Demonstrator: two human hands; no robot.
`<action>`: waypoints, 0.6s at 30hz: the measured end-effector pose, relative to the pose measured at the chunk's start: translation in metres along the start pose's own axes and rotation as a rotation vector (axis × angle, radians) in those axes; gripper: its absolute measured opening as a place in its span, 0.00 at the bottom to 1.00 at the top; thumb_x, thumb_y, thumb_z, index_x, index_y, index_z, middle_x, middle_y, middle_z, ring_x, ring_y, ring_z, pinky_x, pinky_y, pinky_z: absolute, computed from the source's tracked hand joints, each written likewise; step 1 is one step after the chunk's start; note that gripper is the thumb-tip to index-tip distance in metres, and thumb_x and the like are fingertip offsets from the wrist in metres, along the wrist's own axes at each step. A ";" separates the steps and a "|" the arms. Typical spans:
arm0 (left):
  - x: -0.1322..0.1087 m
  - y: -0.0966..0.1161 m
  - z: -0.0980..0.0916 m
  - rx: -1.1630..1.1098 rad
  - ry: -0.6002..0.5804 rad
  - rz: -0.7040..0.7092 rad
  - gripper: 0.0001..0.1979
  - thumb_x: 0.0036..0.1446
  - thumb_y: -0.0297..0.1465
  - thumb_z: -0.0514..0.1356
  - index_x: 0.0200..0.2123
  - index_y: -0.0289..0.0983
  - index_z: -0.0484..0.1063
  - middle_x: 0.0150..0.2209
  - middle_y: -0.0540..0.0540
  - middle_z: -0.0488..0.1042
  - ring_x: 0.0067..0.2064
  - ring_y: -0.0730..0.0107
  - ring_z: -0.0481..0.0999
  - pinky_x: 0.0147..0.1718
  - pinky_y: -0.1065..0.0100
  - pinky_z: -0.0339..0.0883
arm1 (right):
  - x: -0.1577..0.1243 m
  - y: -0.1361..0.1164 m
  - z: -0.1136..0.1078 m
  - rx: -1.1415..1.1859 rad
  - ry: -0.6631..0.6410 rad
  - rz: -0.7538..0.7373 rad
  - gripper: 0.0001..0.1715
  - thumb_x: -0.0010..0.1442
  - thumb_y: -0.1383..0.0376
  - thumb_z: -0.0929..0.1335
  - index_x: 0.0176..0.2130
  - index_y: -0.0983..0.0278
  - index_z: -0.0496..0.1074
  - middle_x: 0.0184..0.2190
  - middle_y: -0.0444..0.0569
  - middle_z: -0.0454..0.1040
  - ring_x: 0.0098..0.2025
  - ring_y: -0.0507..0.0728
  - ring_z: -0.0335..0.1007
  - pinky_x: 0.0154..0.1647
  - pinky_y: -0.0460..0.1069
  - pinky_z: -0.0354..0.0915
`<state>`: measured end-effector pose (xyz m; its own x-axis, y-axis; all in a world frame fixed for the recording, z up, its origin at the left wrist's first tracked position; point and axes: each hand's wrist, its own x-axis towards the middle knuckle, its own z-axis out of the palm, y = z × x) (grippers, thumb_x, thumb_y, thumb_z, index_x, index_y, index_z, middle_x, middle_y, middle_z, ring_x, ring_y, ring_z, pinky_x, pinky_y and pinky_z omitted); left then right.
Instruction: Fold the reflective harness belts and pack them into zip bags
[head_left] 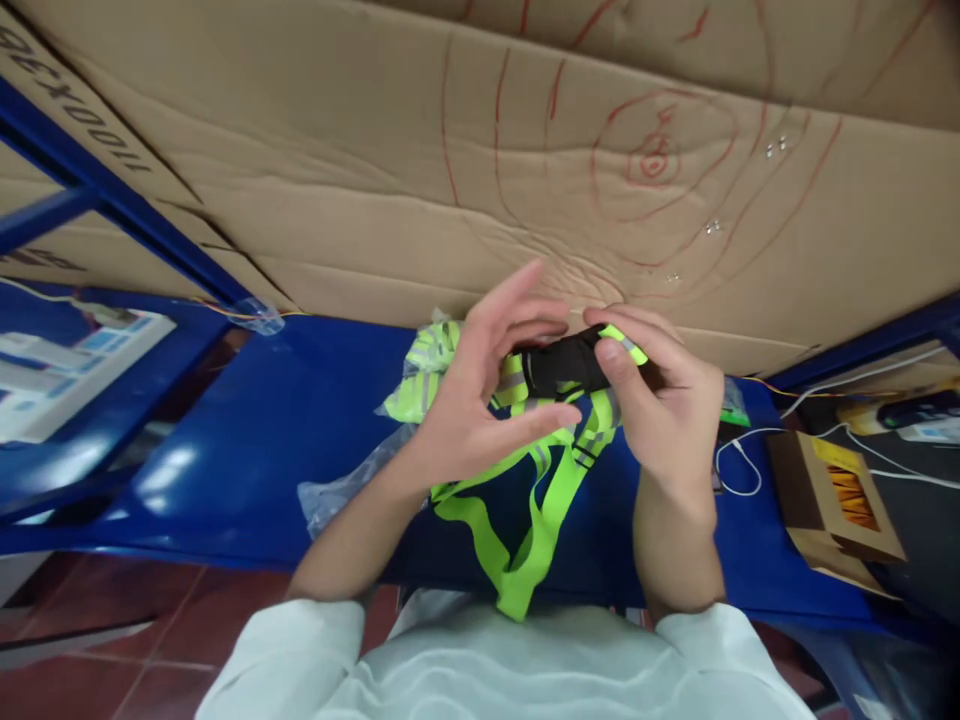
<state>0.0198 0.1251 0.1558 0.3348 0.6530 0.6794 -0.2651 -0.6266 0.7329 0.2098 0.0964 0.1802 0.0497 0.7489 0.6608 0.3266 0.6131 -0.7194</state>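
I have the right hand (671, 400) pinching the right end of the black piece (562, 365) on the neon harness (551, 520), over the blue table (240, 440); the left hand (466, 415) curves open at its left, contact unclear.

the reflective straps (553, 515) were neon yellow-green, plain toward the front edge of the tabletop (247, 430) and marked with silver-grey bands farther back; the folded webbing (559, 364) among them was black. the plastic-wrapped bundle (420, 385) near the tabletop's back edge repeated the yellow-green with silver-grey stripes. the tabletop was deep blue, as was the frame post (150, 235) toward its back left corner. the cardboard (337, 170) along the back edge was tan, with red hand-drawn rings and black printed characters. near the tabletop's right end, the small carton (806, 490) was brown with a yellow label (835, 455) and orange-and-black striping; the cable (739, 492) beside it was white. the floor tiles (176, 625) were brownish red with paler joints.
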 end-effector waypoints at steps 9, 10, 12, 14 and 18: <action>0.010 -0.020 -0.031 0.400 -0.267 -0.428 0.40 0.60 0.45 0.74 0.70 0.43 0.64 0.72 0.39 0.67 0.73 0.44 0.67 0.72 0.49 0.63 | 0.002 0.048 0.006 0.230 0.080 0.264 0.11 0.69 0.58 0.75 0.50 0.50 0.85 0.52 0.43 0.84 0.57 0.55 0.79 0.61 0.50 0.71; 0.010 -0.022 -0.031 0.411 -0.272 -0.435 0.39 0.60 0.44 0.73 0.70 0.43 0.63 0.71 0.39 0.67 0.72 0.45 0.68 0.71 0.50 0.64 | 0.002 0.052 0.006 0.237 0.070 0.296 0.11 0.69 0.58 0.75 0.50 0.51 0.85 0.53 0.43 0.84 0.57 0.55 0.79 0.60 0.50 0.71; 0.010 -0.025 -0.029 0.419 -0.277 -0.426 0.40 0.61 0.40 0.73 0.71 0.44 0.60 0.73 0.39 0.65 0.73 0.46 0.66 0.71 0.52 0.65 | 0.003 0.057 0.005 0.238 0.067 0.340 0.11 0.69 0.57 0.75 0.51 0.51 0.85 0.53 0.44 0.83 0.56 0.55 0.79 0.59 0.50 0.71; 0.007 -0.027 -0.026 0.429 -0.279 -0.408 0.41 0.62 0.38 0.72 0.72 0.47 0.56 0.75 0.41 0.61 0.74 0.49 0.64 0.71 0.53 0.64 | 0.003 0.060 0.004 0.241 0.060 0.345 0.12 0.68 0.57 0.75 0.52 0.51 0.84 0.54 0.44 0.83 0.56 0.55 0.78 0.58 0.50 0.71; 0.003 -0.030 -0.026 0.453 -0.235 -0.385 0.39 0.65 0.31 0.66 0.73 0.49 0.53 0.73 0.41 0.63 0.70 0.52 0.70 0.67 0.53 0.68 | 0.004 0.062 0.005 0.234 0.040 0.366 0.15 0.68 0.55 0.76 0.53 0.51 0.83 0.55 0.45 0.82 0.55 0.55 0.78 0.58 0.50 0.72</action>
<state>0.0053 0.1574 0.1369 0.5327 0.7889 0.3063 0.3053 -0.5167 0.7999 0.2260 0.1385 0.1369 0.1606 0.9200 0.3576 0.0583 0.3528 -0.9339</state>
